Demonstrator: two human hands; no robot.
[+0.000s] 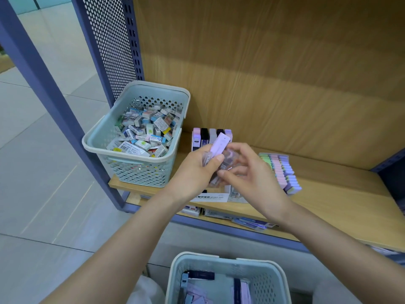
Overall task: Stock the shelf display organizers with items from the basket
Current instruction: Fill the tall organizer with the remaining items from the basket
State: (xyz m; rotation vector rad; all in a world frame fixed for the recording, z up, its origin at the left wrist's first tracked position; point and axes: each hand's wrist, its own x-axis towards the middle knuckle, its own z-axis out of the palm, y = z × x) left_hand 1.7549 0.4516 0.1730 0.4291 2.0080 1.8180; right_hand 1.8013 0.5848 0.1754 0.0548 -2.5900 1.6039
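My left hand [197, 172] grips a bundle of slim packets [219, 148], the top one lilac with a white card end. My right hand [252, 176] pinches the clear wrapping of the same bundle from the right. Both hands hover over a white display organizer [212, 197] labelled MONO graph on the wooden shelf [328, 194]. Behind the hands stands a row of upright packets [208, 136] in pink, black, grey and lilac. Below me, a pale blue basket [228, 260] holds a few dark and lilac packets.
A second pale blue basket [105, 137] full of small boxed erasers sits at the shelf's left end. A tray of pastel erasers [282, 172] lies to the right of my hands. A blue perforated upright [109, 40] frames the left side. More stock shows on the lower shelf [247, 221].
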